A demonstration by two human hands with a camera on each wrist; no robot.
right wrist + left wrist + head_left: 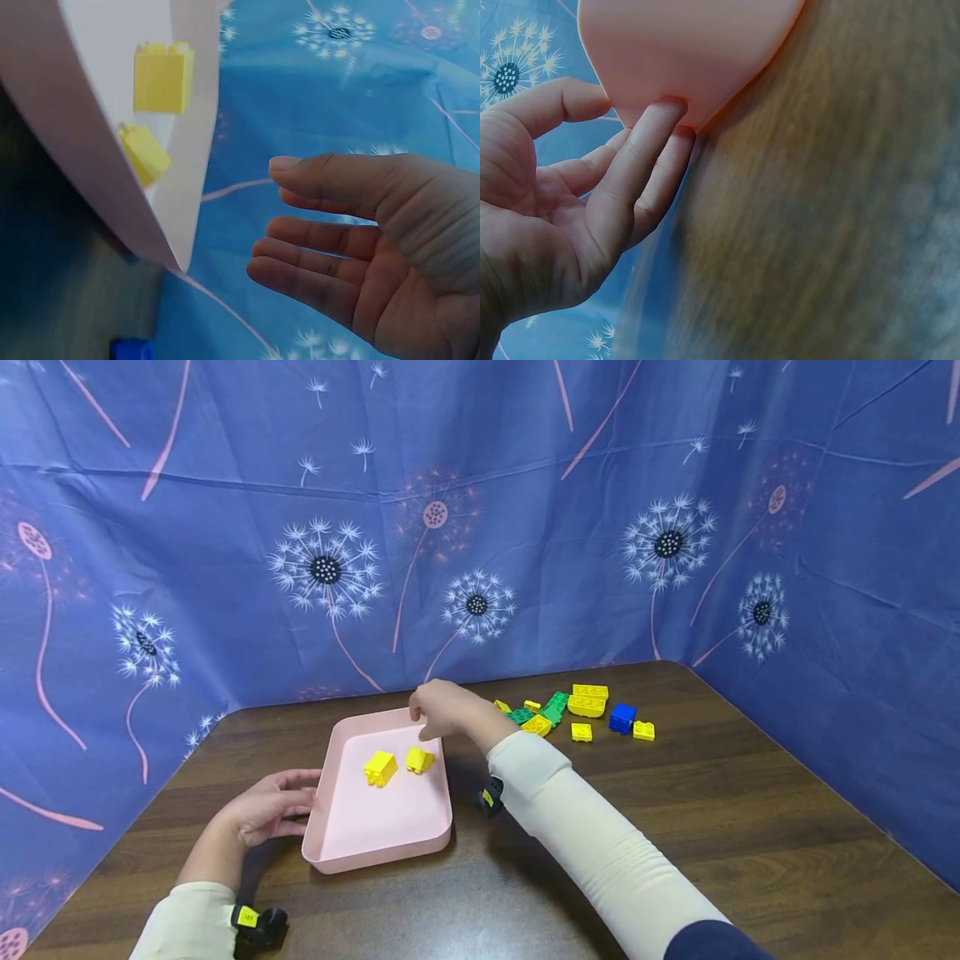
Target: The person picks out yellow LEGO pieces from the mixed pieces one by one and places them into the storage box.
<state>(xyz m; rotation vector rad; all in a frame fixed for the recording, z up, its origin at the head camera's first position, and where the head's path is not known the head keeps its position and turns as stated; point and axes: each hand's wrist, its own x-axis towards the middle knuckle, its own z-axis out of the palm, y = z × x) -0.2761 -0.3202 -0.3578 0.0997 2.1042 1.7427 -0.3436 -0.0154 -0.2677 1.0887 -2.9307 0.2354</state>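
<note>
A pink tray (367,818) lies on the table, holding a yellow block (381,768) and a smaller sloped yellow block (420,760). Against the tray's left wall rest the fingertips of my left hand (273,807), its fingers fairly straight. In the left wrist view, that hand (592,172) touches the outside of the pink wall (682,60). Over the tray's far right corner hovers my right hand (450,710), fingers slightly bent. The right wrist view shows nothing between the thumb and fingers of this hand (367,247), apart from both yellow blocks.
Right of the tray, several toy blocks lie on the wooden table (675,827): a green piece (555,707), a blue block (622,718), a yellow curved block (587,705) and small yellow bricks, one (581,732) nearer. A blue dandelion-patterned cloth (555,568) hangs behind.
</note>
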